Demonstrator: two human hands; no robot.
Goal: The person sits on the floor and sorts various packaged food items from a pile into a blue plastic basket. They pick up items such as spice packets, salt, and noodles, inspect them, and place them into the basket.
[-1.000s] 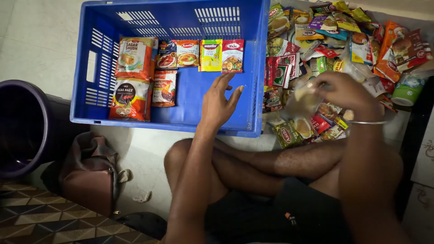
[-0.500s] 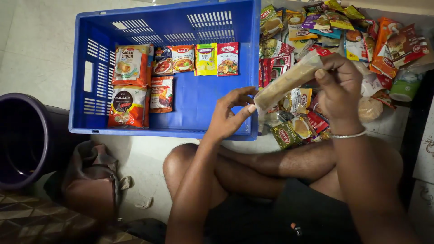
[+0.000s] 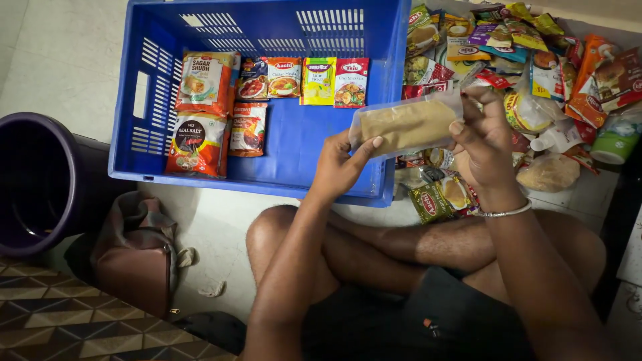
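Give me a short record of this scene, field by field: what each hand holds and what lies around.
left hand: left hand grips one end of the clear packet of tan powder
right hand: right hand pinches the other end; a bangle sits on the wrist
packet position: held level over the right edge of the blue crate
in crate: food packets laid flat along its floor
right of crate: loose heap of packets on the floor
left of crate: dark bucket, brown bag

A dark purple bucket [image 3: 37, 184] sits at the left edge, a brown bag [image 3: 134, 257] lies at lower left, a patterned mat [image 3: 60, 321] fills the bottom left corner
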